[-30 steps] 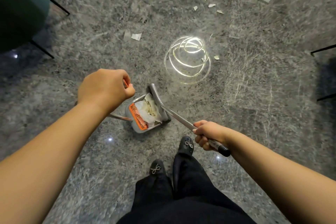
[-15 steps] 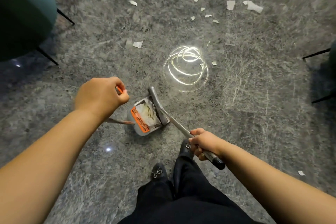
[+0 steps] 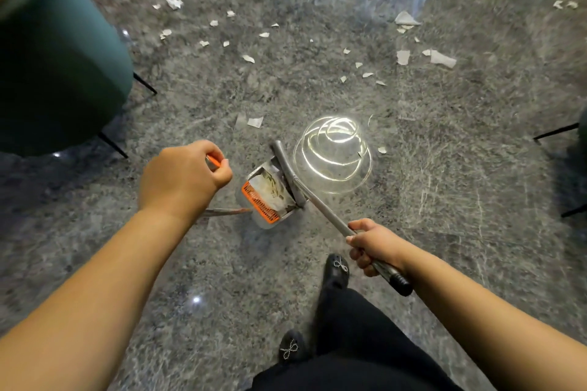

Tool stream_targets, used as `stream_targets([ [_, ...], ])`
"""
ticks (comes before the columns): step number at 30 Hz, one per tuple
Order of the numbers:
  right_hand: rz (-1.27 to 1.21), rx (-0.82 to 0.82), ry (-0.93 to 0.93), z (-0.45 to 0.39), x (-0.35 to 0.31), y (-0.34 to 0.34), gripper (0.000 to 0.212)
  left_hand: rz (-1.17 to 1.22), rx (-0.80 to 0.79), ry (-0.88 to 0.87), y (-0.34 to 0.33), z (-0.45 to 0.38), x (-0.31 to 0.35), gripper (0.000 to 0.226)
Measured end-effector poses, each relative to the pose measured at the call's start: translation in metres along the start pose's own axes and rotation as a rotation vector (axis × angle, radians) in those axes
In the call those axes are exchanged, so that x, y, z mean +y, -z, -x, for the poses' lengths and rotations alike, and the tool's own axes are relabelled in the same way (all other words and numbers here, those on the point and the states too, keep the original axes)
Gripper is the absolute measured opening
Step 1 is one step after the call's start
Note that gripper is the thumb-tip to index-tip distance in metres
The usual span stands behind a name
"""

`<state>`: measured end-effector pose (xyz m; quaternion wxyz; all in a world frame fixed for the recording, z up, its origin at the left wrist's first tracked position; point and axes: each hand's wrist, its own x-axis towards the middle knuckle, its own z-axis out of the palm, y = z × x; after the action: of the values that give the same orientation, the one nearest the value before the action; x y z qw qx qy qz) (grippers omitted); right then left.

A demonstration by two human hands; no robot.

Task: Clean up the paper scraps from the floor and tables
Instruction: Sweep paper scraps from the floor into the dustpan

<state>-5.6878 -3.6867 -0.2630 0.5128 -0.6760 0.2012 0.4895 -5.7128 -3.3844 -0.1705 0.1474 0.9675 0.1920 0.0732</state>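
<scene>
My left hand (image 3: pixel 181 179) grips the orange-tipped handle of a grey dustpan (image 3: pixel 270 195) with an orange comb edge; crumpled paper lies inside the pan. My right hand (image 3: pixel 373 246) grips the grey broom handle (image 3: pixel 327 211), whose head (image 3: pixel 286 165) rests against the pan's far side. White paper scraps (image 3: pixel 254 121) lie just beyond the pan, and several more paper scraps (image 3: pixel 441 58) are scattered across the grey stone floor farther ahead.
A teal upholstered chair (image 3: pixel 54 67) with thin black legs stands at the left. Black furniture legs (image 3: pixel 556 130) show at the right edge. A bright ceiling-light reflection (image 3: pixel 333 152) shines on the floor. My black shoes (image 3: pixel 338 267) stand below the pan.
The view has tilted up and forward, showing more littered floor ahead. Both hands keep their grips; pan and broom stay together and have shifted slightly with my step.
</scene>
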Motion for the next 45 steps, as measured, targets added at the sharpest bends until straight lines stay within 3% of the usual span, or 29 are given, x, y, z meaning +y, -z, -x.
stream_targets([
  [19,0.011,-0.012,0.064,-0.149,-0.308,0.101,0.032,0.045,0.065,-0.007,-0.023,-0.32,0.082,0.009],
  [25,-0.074,0.032,0.064,-0.209,-0.414,0.104,0.038,0.082,0.078,-0.027,-0.032,-0.448,0.079,0.009],
  [35,-0.136,0.042,0.111,-0.292,-0.59,0.103,0.028,0.12,0.123,-0.108,-0.035,-0.667,0.071,0.009],
  [40,-0.139,0.036,0.129,-0.341,-0.677,0.128,0.018,0.137,0.119,-0.088,-0.052,-0.774,0.086,0.011],
  [45,-0.13,0.047,0.108,-0.407,-0.775,0.174,0.031,0.121,0.105,-0.085,-0.078,-0.887,0.117,0.01],
])
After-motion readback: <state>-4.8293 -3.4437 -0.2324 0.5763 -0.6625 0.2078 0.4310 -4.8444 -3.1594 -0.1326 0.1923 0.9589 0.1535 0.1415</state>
